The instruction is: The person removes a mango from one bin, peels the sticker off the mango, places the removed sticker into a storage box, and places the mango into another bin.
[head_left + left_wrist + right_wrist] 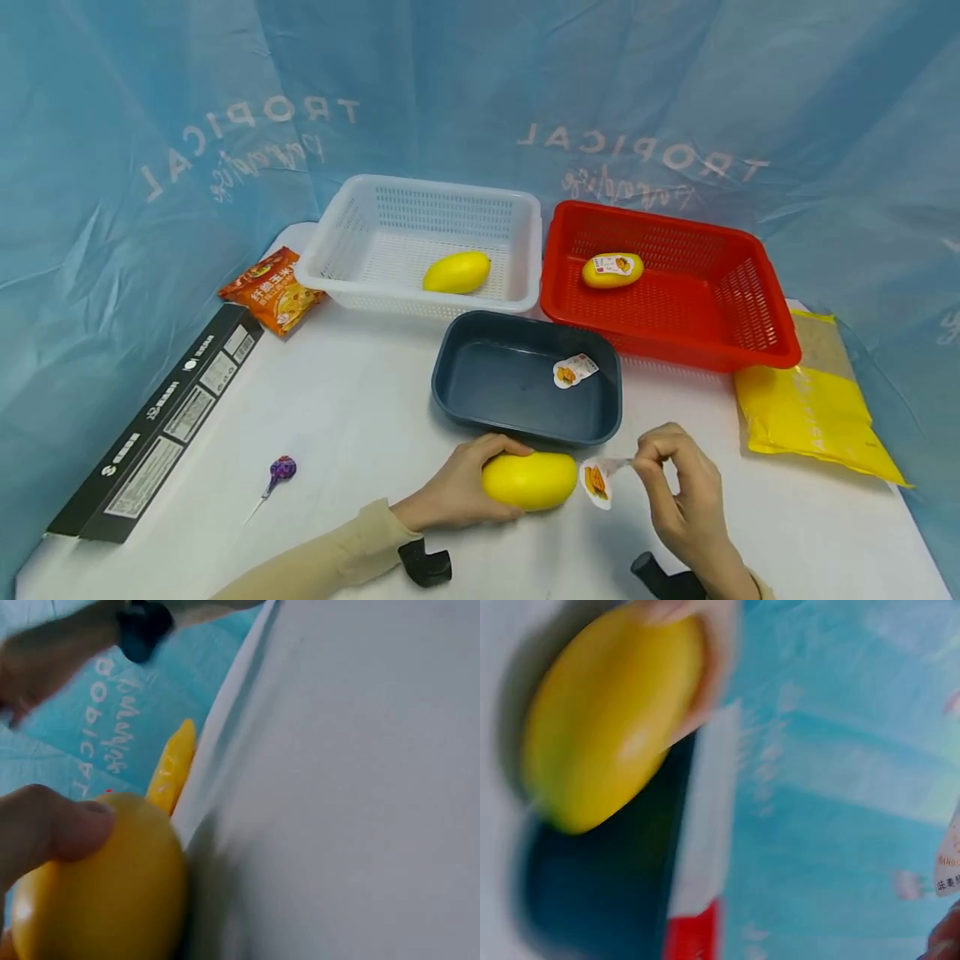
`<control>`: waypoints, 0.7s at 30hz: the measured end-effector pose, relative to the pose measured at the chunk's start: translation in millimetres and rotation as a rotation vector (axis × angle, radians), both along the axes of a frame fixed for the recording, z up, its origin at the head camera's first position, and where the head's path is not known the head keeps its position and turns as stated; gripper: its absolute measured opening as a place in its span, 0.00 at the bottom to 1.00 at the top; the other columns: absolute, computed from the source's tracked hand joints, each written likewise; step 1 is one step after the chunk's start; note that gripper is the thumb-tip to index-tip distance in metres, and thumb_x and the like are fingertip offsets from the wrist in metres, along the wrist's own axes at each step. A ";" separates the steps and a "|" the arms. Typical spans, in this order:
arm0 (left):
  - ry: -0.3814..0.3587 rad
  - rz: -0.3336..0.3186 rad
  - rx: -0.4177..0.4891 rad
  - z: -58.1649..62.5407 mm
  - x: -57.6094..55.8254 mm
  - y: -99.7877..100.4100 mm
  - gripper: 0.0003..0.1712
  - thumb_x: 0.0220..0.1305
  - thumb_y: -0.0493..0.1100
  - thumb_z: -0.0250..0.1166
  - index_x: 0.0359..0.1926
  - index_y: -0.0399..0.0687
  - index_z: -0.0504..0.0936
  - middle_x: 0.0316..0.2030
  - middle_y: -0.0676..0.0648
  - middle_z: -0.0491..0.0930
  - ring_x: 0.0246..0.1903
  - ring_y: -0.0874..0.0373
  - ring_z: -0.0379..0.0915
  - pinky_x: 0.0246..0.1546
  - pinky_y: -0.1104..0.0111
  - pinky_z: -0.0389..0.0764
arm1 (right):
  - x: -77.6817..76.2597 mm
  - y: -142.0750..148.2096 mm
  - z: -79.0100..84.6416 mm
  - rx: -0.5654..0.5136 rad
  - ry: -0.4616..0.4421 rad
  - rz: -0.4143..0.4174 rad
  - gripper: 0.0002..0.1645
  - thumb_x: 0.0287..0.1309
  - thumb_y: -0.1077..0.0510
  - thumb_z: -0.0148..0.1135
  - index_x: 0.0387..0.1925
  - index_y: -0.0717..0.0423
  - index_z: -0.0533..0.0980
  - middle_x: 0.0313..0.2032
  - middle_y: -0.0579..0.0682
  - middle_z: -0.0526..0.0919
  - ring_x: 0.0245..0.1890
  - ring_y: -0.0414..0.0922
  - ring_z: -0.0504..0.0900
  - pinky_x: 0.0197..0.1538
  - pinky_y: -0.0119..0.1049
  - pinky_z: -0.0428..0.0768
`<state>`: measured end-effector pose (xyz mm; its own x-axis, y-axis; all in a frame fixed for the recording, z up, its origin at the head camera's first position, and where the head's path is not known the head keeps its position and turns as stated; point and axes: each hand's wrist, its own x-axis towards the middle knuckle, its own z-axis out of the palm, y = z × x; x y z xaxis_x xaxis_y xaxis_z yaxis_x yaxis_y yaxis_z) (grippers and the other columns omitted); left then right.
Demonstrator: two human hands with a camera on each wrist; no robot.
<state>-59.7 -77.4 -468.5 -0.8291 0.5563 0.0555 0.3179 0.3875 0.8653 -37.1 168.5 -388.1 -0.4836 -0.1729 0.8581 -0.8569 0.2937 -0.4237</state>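
My left hand (pixel 476 483) grips a yellow mango (pixel 529 481) just in front of the dark blue tray (pixel 487 421). In the left wrist view, the thumb presses on the side of the mango (pixel 112 892). To the right, my right hand (pixel 684 496) pinches the end of a white sticker (pixel 597 483) with an orange fruit picture, which hangs close beside the mango's right end. Part of that sticker (pixel 949 859) shows at the edge of the blurred right wrist view. Another such sticker (pixel 575 371) lies inside the dark blue tray.
Behind the tray stand a white basket (pixel 420 304) holding a mango (pixel 457 272) and a red basket (pixel 675 342) holding a mango with a sticker (pixel 612 270). At left lie a black box (pixel 161 425), an orange snack packet (pixel 273 290) and a lollipop (pixel 281 471); at right, a yellow bag (pixel 813 408).
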 end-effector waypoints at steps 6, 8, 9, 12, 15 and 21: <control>0.107 -0.110 -0.126 17.7 -0.2 -6.9 0.36 0.47 0.45 0.74 0.60 0.58 0.73 0.58 0.57 0.75 0.57 0.60 0.72 0.60 0.62 0.72 | -26.3 9.5 -25.1 0.083 -0.102 -0.148 0.26 0.64 0.45 0.57 0.26 0.65 0.73 0.34 0.60 0.75 0.36 0.37 0.71 0.38 0.19 0.71; 0.138 -0.150 -0.123 30.2 -1.3 -9.3 0.36 0.47 0.46 0.73 0.60 0.58 0.73 0.59 0.56 0.75 0.58 0.60 0.71 0.61 0.62 0.72 | -32.6 12.6 -30.8 0.059 -0.100 -0.158 0.25 0.62 0.45 0.60 0.26 0.66 0.73 0.35 0.62 0.77 0.38 0.38 0.74 0.43 0.18 0.72; 0.146 -0.162 -0.109 37.5 -2.2 -10.9 0.37 0.47 0.45 0.73 0.61 0.58 0.73 0.60 0.56 0.74 0.59 0.60 0.71 0.61 0.61 0.72 | -34.8 14.1 -32.9 0.043 -0.099 -0.160 0.25 0.62 0.47 0.62 0.26 0.67 0.73 0.35 0.62 0.77 0.39 0.39 0.74 0.44 0.18 0.72; 0.203 -0.149 -0.049 57.9 -9.0 -15.6 0.40 0.46 0.43 0.74 0.63 0.56 0.71 0.61 0.54 0.72 0.59 0.57 0.69 0.61 0.58 0.72 | -38.7 18.3 -37.2 0.004 -0.107 -0.184 0.22 0.60 0.50 0.65 0.26 0.68 0.74 0.34 0.63 0.78 0.40 0.37 0.76 0.46 0.17 0.72; 0.272 -0.085 -0.018 70.2 -19.5 -19.3 0.43 0.44 0.40 0.75 0.64 0.54 0.69 0.61 0.52 0.70 0.59 0.56 0.68 0.59 0.57 0.73 | -39.3 21.0 -40.1 -0.025 -0.108 -0.216 0.20 0.57 0.54 0.67 0.26 0.69 0.74 0.33 0.63 0.79 0.40 0.36 0.76 0.46 0.17 0.73; 0.239 -0.014 0.016 72.4 -31.5 -24.1 0.43 0.43 0.38 0.75 0.63 0.56 0.70 0.60 0.51 0.69 0.57 0.56 0.68 0.55 0.57 0.75 | -38.5 22.1 -40.4 -0.016 -0.142 -0.232 0.10 0.44 0.72 0.72 0.26 0.68 0.75 0.29 0.59 0.83 0.38 0.32 0.80 0.48 0.18 0.75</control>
